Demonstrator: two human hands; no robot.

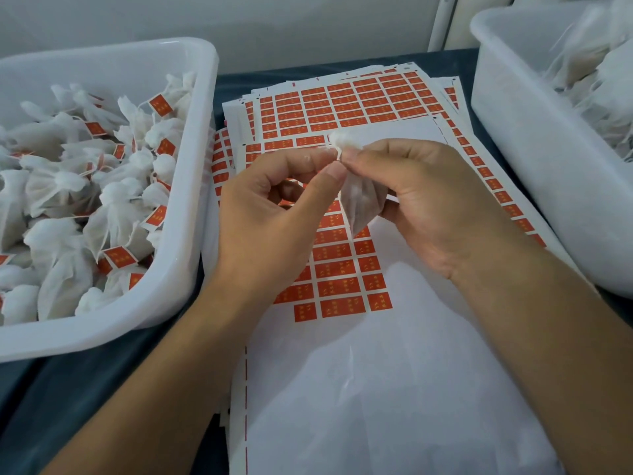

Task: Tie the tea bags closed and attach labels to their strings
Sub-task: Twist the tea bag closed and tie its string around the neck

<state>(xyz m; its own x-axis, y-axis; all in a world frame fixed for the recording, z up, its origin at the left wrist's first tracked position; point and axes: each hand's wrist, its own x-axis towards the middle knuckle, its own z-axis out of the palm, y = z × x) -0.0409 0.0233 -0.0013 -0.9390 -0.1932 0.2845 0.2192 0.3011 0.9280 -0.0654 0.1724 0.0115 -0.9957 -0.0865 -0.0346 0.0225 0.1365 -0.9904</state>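
The tea bag (359, 204) is held above the label sheets (342, 269), between both hands, near the middle of the view; its gathered white top (339, 140) stands above the fingertips and its body hangs below them, in front of the right palm; whether a string is already knotted round the neck cannot be told.

The right hand (428, 204) pinches the neck of the bag between thumb and forefinger, its other fingers curled behind the body of the bag; the left hand (274, 214) meets it at the same neck, thumb and forefinger closed together against it, remaining fingers curled inward; the two thumbs lie just beside each other.

The label sheets lie in a loose stack on the dark table (102, 389); red labels with yellow print stand in rows on white backing; on the nearest sheet many labels are gone and bare backing shows, with a block of labels left under the hands.

The left bin (185, 234), white plastic, holds many tied bags (68, 200) with red labels on their strings; the right bin (534, 173), also white plastic, holds white bags (603, 70), blurred, with no red visible among them; both bins stand on the table, one to each side of the sheets.
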